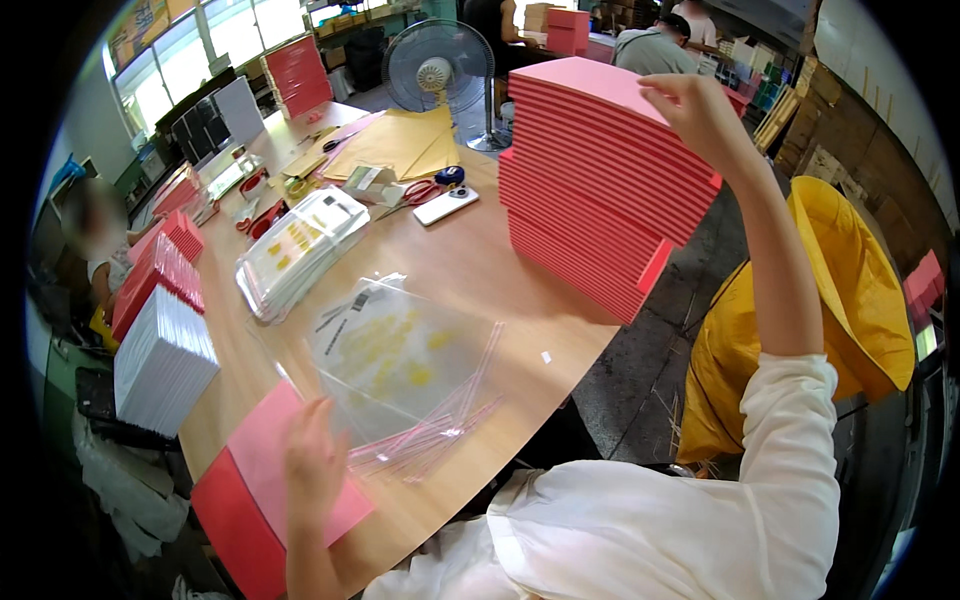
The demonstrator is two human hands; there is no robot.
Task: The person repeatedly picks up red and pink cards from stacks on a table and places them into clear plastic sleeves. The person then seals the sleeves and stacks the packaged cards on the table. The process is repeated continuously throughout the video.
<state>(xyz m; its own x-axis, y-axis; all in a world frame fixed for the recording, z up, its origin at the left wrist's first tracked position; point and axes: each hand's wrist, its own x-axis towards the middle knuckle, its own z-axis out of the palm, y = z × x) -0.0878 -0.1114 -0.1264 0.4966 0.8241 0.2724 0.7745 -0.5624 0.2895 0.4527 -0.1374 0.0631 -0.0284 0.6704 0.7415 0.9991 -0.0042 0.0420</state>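
A tall stack of flat red-and-pink pieces (600,165), perhaps folders or box boards, rises at the table's right edge. My right hand (690,115) is at its top right corner, fingers bent and drawn together; whether they grip the top piece is hard to make out. Nearer me, a pink sheet-like piece with a red side (255,465) lies at the table's front left. Over it is my left hand (315,455), its fingers smeared by motion. Clear plastic sleeves (400,350) with yellow print are spread beside that hand, overlapping one another.
Bundled clear packets (300,250), a white phone (445,205), scissors (410,195) and yellow envelopes (400,140) lie farther back. White (165,350) and red stacks line the left edge. A fan (437,75) stands behind, a yellow sack (760,330) at right. Other people are nearby.
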